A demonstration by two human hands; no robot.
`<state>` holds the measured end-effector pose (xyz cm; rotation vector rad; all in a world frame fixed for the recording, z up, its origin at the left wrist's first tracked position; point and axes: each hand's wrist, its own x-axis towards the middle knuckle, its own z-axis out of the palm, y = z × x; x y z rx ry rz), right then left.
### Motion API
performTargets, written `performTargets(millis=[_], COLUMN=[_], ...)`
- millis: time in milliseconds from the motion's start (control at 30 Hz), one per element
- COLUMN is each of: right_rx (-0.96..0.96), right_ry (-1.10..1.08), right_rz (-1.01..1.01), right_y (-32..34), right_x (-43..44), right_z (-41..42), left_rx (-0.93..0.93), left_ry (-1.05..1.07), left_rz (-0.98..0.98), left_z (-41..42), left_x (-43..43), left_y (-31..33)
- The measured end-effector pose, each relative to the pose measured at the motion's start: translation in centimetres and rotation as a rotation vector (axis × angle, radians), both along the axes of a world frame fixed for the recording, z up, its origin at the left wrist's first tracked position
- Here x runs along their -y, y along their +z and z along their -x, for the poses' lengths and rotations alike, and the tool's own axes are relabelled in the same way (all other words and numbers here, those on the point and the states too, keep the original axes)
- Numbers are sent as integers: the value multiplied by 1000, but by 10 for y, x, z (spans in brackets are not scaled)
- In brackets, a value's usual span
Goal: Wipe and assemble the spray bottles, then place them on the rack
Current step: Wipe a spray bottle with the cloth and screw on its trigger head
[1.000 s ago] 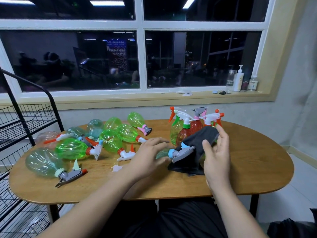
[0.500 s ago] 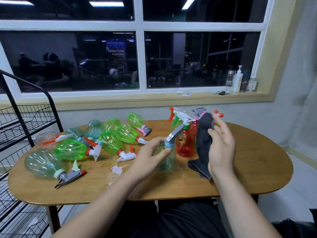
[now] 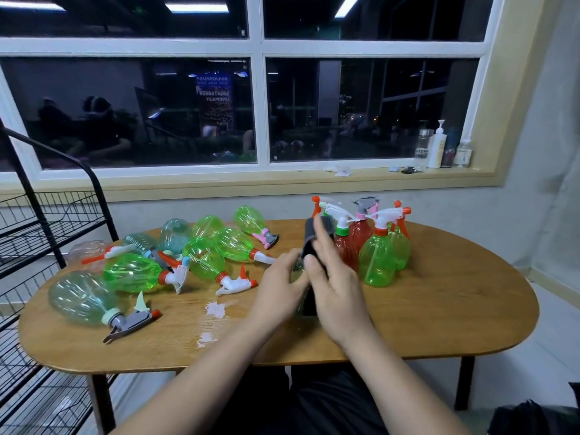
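cloth (image 3: 309, 237): dark grey | green bottle (image 3: 378, 262), far edge | red bottle (image 3: 357, 240) beside | table (image 3: 439, 309): brown wood grain | rack (image 3: 33, 196): black

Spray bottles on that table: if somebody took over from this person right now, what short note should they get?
Left hand: grips the bottle being wiped, which is mostly hidden between the hands.
Right hand: holds the dark cloth against that bottle, thumb over the cloth.
Done, it seems: the upright bottles, heads on, grouped at the far right of the table.
Left: finish this wipe, then do the lying bottles on the left side. No bottle shows on the visible part of the rack.
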<state>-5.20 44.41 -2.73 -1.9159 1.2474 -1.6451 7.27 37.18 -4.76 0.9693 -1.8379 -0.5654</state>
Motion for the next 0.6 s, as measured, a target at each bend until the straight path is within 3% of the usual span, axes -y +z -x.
performTargets(millis=[100,200,600], right_rx=[-272,-334,-41], right_ry=[-37,-68,-25], right_rz=[19,60,-36], right_y=[-9,-17,-7], right_x=[8,19,37], right_z=[-5,-6,-13], left_rx=[66,78,-38], left_ry=[41,21,36], left_rz=[-12,-10,-58], left_z=[1,1,-7], left_x=[0,0,1], left_y=[-1,-1,-8])
